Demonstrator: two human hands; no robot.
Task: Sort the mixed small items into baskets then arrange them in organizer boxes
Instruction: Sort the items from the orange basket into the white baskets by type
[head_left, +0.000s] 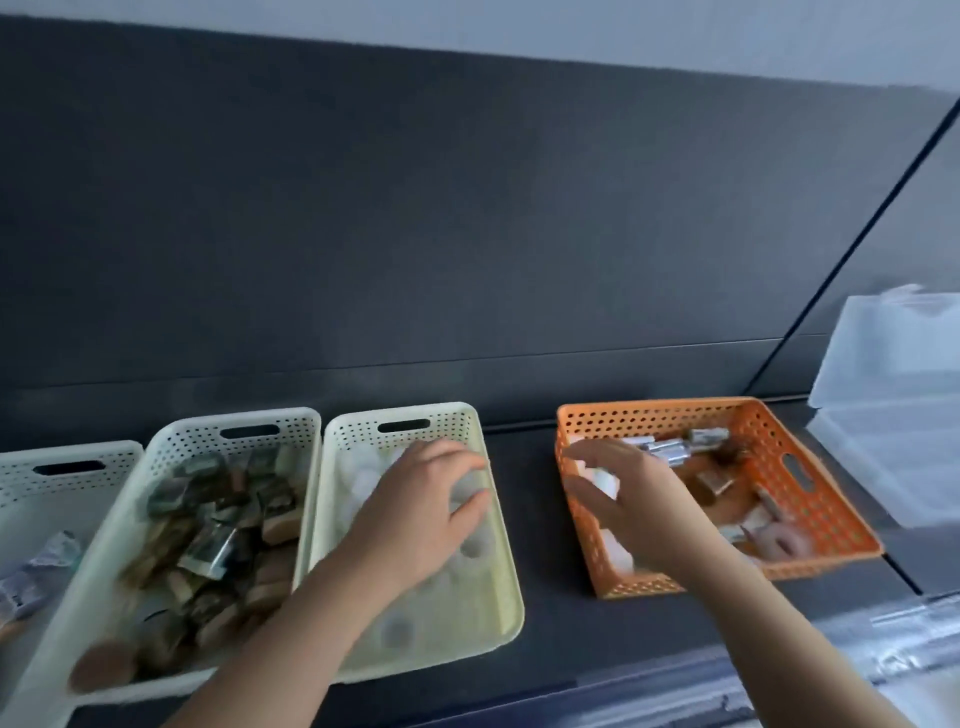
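1. The right hand was held over the left part of the orange basket. Its fingers were curled round a white piece, though blur left the grip less than certain.
2. The left hand was spread wide and held nothing. It was placed over the cream basket, just left of the orange basket, where pale round pieces were lying.
3. The coming move was judged to turn on one relation: the cream basket lay leftward of the right hand and nearer the left hand. The piece's long axis could not be told.
4. An organizer box was set right of the orange basket.
5. No writing could be read.
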